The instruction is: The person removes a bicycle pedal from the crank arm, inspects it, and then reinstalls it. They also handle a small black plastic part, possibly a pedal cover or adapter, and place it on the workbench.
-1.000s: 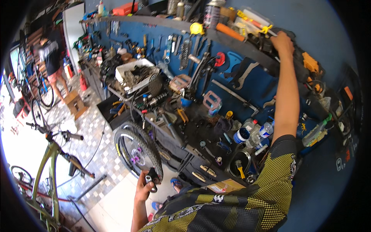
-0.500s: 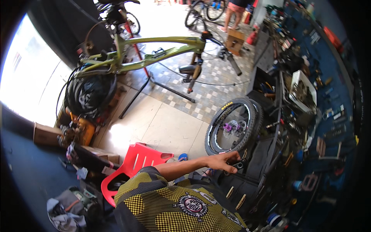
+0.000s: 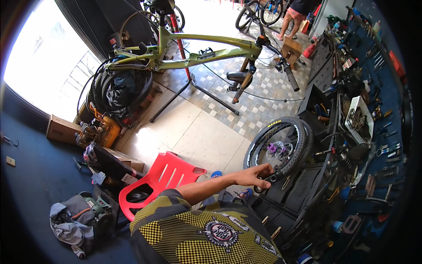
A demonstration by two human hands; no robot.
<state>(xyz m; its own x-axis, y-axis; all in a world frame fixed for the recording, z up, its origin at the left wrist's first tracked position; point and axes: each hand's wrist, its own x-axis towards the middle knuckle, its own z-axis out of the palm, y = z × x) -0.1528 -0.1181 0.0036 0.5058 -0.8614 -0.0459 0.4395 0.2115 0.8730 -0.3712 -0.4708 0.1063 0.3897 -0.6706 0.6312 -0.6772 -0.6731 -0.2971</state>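
Note:
My left arm reaches across in front of my body, and my left hand (image 3: 255, 177) is above the black workbench drawers. Its thumb and fingers are closed around a small black part (image 3: 273, 178) with a round hole in its end; the hand covers much of it, so its exact kind is unclear. Just beyond the fingers lean two bicycle wheels (image 3: 251, 152) with black tyres and purple hubs. A green bicycle frame (image 3: 211, 53) hangs farther off on a red and black repair stand (image 3: 215, 100). My right hand is out of view.
A red plastic chair (image 3: 165, 176) stands at my left. To the right, the bench holds a white basket (image 3: 358, 105) of parts and many tools. A cardboard box (image 3: 291, 49) and a person's legs (image 3: 292, 22) are at the back. An orange compressor (image 3: 107, 132) sits left.
The view has shifted, so the frame, wheels and chair sit farther right in the picture. My left hand stays closed on the black part, which now shows a little more clearly.

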